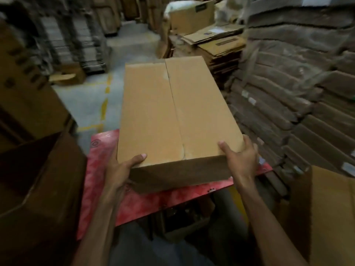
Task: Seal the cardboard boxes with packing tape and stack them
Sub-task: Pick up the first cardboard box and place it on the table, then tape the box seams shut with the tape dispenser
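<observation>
Head view. Item: long cardboard box (172, 112), flaps closed, centre seam visible, resting on a red patterned board (146, 204). Left hand (123, 167) grips the near left corner, thumb on top. Right hand (240, 156) grips the near right corner, fingers curled around the edge. Flattened cardboard stacks (288, 89) stand at right.

Head view, forward-down, close over box (176, 112)
</observation>
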Tool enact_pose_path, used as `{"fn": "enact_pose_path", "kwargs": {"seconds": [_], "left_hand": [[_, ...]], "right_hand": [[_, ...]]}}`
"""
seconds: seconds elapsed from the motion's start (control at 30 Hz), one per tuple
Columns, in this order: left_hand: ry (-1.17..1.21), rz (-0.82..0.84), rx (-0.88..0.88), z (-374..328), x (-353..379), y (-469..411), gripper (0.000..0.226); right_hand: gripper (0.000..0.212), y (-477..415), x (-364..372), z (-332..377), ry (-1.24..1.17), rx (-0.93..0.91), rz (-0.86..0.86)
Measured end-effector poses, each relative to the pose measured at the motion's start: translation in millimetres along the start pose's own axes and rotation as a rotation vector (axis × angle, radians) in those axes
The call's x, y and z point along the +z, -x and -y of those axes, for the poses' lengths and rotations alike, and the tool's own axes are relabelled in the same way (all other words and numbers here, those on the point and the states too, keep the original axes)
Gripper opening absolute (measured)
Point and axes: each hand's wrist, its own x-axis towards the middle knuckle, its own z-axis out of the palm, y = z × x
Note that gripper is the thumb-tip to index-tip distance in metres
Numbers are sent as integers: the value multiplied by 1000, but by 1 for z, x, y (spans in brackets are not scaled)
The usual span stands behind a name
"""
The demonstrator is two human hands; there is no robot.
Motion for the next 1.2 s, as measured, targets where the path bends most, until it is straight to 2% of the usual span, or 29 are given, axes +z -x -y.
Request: {"fn": "enact_pose_path", "kwargs": {"seconds": [0.13,0.27,0.53,0.63,0.7,0.77,0.8,0.87,0.93,1.0,1.1,1.2], "left_hand": [[9,-88,-97,26,-45,-1,63],[-10,-107,-162,46,-60,2,78],[-22,-60,-240,84,-52,-2,109],[-68,-76,-186,90,-51,-6,107],[-157,-39,-87,91,-50,-12,95],[-330,-38,-1,85,-45,-19,90],[-476,-45,43,82,-42,-25,91],[-846,-11,148,78,-33,-38,92],[-1058,67,199,78,-26,-58,94],[-1109,134,186,76,-18,-79,94],[-1224,184,204,76,-7,-104,91],[-1265,156,119,71,1,-112,88]], "right_hand": [[64,22,45,-4,-6,29,88],[72,35,63,-14,40,42,109],[65,35,59,-41,105,90,150],[67,32,58,-45,125,109,162],[64,27,57,-48,114,124,200],[49,19,52,-54,86,137,244],[42,14,48,-59,57,150,246],[41,-1,39,-70,5,188,203],[37,-24,31,-87,61,213,183],[20,-54,27,-107,249,221,247],[28,-99,23,-129,519,200,355],[28,-137,15,-143,651,166,364]]}}
